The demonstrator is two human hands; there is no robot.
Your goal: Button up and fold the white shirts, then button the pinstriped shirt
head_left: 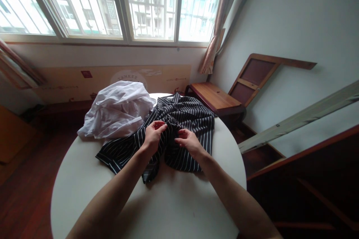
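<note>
A black shirt with white stripes (193, 115) lies rumpled on a round white table (179, 209), its collar toward the window and one sleeve spread to the left. Over its middle, my left hand (153, 135) pinches a fold of the striped cloth between thumb and fingers. My right hand (191, 142) is a short way to the right, fingers curled in at the same part of the shirt; its fingertips partly merge with the dark fabric. A crumpled white garment (117, 110) lies beside the shirt, at the table's back left.
Behind the table, a long printed cardboard panel (154, 73) leans under the barred windows (151, 3). To the back right is a wooden chair or bench (215, 95) by the wall. A dark wooden piece of furniture (314, 179) stands close on the right.
</note>
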